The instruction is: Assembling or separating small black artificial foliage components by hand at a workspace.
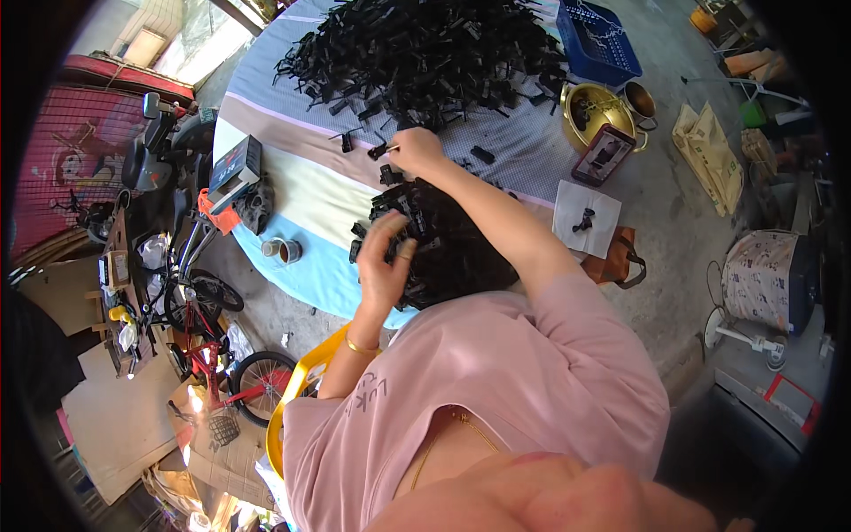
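My right hand (417, 152) reaches across the table, its fingers pinched together at one end of a small black plastic part (378, 152). Nearer my body, a heap of black plastic parts (456, 244) lies against my front. Over the left side of that heap is my left hand (381, 266), thumb and fingers apart, with no held thing visible. A few loose black parts (347, 141) lie beside my right hand. Beyond it spreads a much larger pile of black parts (434, 53).
The round table has a striped cloth (310, 191). On its left stand a box (235, 173) and a cup (289, 252). A blue basket (598, 40), brass-coloured pot (589, 111), phone (605, 154) and white paper (567, 208) are on the right. Bicycles (208, 359) stand left.
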### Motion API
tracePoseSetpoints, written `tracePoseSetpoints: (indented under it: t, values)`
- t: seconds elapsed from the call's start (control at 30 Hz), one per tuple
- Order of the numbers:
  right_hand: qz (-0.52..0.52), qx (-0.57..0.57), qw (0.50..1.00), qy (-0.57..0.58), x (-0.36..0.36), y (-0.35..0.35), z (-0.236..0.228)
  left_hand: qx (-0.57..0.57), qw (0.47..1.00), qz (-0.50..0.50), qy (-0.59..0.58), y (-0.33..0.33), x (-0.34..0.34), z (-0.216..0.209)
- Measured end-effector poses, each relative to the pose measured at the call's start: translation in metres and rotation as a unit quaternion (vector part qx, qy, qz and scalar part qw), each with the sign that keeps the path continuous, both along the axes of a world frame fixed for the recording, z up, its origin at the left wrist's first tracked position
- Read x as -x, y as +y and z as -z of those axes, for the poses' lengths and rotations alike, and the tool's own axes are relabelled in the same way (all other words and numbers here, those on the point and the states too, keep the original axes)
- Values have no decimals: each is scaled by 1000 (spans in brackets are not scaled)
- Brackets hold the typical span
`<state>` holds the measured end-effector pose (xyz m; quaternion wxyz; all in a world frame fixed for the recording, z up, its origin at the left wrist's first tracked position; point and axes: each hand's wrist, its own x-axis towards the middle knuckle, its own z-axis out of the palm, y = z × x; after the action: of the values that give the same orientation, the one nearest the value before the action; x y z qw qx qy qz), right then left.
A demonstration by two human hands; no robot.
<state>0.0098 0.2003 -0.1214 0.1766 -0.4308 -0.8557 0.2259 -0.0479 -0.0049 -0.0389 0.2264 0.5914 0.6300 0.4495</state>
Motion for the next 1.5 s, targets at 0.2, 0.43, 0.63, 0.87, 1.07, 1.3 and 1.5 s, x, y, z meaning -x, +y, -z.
tracePoseSetpoints:
  t: [0.2,0.43,0.63,0.87,1.07,1.3,1.5]
  values:
    - [-30,157,963,216,-71,-48,-54,-4,999,-23,30,26,5,-11]
    - [-61,205,942,259,-114,-90,-72,52,989,96,-96,40,-19,-9]
    - [-11,122,977,177,-127,-101,-71,-105,969,-88,207,34,-28,-27]
    - [7,159,909,386,-121,-120,-101,-7,989,-51,-141,27,-33,-32]
    - [-160,94,909,372,-131,-129,-134,108,919,21,-379,18,-25,-33]
    - [-96,158,888,422,-131,-136,-122,146,894,87,-415,7,-27,-38]
    - [-61,282,870,399,-133,-131,-119,143,917,143,-343,-7,-40,-59]
